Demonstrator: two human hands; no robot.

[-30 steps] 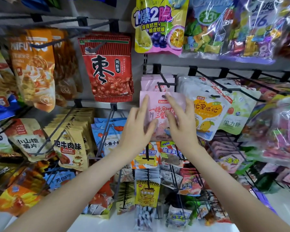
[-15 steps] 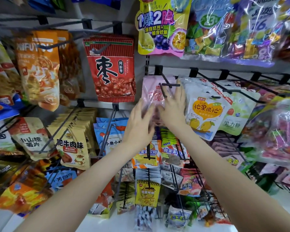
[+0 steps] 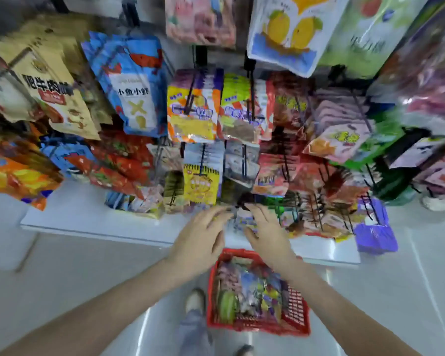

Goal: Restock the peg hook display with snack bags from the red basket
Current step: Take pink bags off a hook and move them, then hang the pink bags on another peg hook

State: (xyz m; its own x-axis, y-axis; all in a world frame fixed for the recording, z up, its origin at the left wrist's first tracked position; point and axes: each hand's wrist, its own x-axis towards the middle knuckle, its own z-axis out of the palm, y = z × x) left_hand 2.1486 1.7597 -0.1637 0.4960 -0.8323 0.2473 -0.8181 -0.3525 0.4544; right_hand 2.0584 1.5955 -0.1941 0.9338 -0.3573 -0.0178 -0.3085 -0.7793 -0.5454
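Observation:
The red basket (image 3: 297,303) stands on the floor below the display, filled with mixed snack bags (image 3: 249,291). My left hand (image 3: 202,240) and right hand (image 3: 267,233) hang side by side above the basket's far rim, fingers loosely spread and holding nothing. Both sit in front of the lowest row of small hanging packets (image 3: 242,219). The pink bag (image 3: 203,19) hangs on its peg at the top of the view. The frame is blurred by motion.
Peg hooks (image 3: 251,98) with snack bags cover the wall: blue fish-snack bags (image 3: 134,91), yellow bags (image 3: 201,187), purple packets (image 3: 374,227). A white base shelf (image 3: 88,219) juts out under them. My shoes (image 3: 194,301) stand left of the basket on the pale floor.
Both hands have left the pink bag on its peg and dropped down toward the basket. The view has tilted from the upper pegs to the floor.

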